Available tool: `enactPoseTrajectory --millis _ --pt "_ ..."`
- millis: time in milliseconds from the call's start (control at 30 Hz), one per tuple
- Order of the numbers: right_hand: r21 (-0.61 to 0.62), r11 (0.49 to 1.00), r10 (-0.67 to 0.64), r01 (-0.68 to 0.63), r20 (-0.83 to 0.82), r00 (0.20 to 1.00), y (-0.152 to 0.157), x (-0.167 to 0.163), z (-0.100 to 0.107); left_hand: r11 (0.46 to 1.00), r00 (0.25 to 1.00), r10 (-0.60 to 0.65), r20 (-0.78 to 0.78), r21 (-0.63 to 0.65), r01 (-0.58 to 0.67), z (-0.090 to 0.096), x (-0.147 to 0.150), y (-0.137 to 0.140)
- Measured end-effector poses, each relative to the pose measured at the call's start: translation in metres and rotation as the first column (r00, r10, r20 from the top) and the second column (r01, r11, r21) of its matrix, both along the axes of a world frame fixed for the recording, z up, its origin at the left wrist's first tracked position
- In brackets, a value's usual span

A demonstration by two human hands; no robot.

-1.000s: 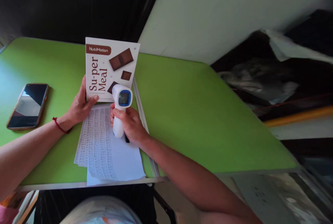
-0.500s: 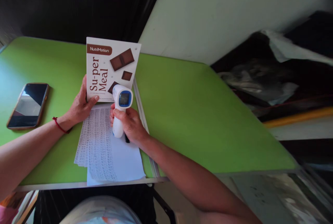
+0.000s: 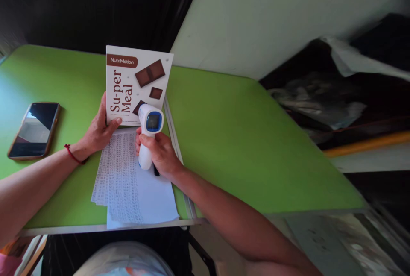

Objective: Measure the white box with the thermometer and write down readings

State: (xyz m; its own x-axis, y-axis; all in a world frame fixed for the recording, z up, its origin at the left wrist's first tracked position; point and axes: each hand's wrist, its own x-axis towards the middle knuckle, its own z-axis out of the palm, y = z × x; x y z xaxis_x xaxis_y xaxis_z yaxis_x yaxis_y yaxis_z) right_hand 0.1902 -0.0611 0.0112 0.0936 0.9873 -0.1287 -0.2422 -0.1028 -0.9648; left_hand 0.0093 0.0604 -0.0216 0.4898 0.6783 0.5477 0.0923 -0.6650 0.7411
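My left hand grips a white box by its lower left corner, thumb on the front face. The box is printed "NutriMotion Su-per Meal" with brown chocolate pieces. In my right hand is a white infrared thermometer with a blue-framed screen facing me. Its head overlaps the box's lower right corner in view; whether they touch I cannot tell. Under both hands lie handwritten paper sheets, fanned at the left. A small black object, partly hidden by my right hand, shows over the paper.
A smartphone in a brown case lies on the green table at the left. A metal seam runs across the tabletop beside the papers. Behind the table are a dark panel and a pale wall. Crumpled plastic sits at the right.
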Motion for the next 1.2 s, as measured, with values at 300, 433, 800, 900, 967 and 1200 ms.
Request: enactPoseTrajectory --millis 300,433,800,900,967,1200 --pt "0.01 1.0 -0.007 0.007 0.019 1.0 0.0006 0.0007 -0.0026 1.0 1.0 0.012 0.018 0.005 -0.012 -0.0039 0.0018 0.0015" --pt "0.011 1.0 0.01 -0.01 -0.013 1.0 0.0003 0.0007 -0.0017 1.0 0.999 0.026 0.046 0.005 -0.026 -0.0079 0.0037 0.0031" --pt "0.078 0.995 0.063 -0.066 0.035 0.997 0.001 0.0066 -0.0061 0.995 0.992 0.091 -0.092 0.037 -0.088 -0.0017 -0.0027 -0.0024" --pt "0.089 0.992 0.084 -0.087 0.04 0.996 0.0018 0.007 -0.0076 0.992 0.985 0.123 -0.121 0.011 -0.123 -0.0029 -0.0048 -0.003" --pt "0.093 0.991 0.092 -0.095 0.042 0.995 0.0021 0.0071 -0.0077 0.992 0.985 0.121 -0.122 -0.009 -0.123 -0.0041 -0.0057 -0.0027" --pt "0.095 0.991 0.097 -0.099 0.026 0.995 0.0019 0.0071 -0.0051 0.997 0.994 0.071 -0.078 -0.002 -0.072 -0.0078 -0.0031 0.0006"
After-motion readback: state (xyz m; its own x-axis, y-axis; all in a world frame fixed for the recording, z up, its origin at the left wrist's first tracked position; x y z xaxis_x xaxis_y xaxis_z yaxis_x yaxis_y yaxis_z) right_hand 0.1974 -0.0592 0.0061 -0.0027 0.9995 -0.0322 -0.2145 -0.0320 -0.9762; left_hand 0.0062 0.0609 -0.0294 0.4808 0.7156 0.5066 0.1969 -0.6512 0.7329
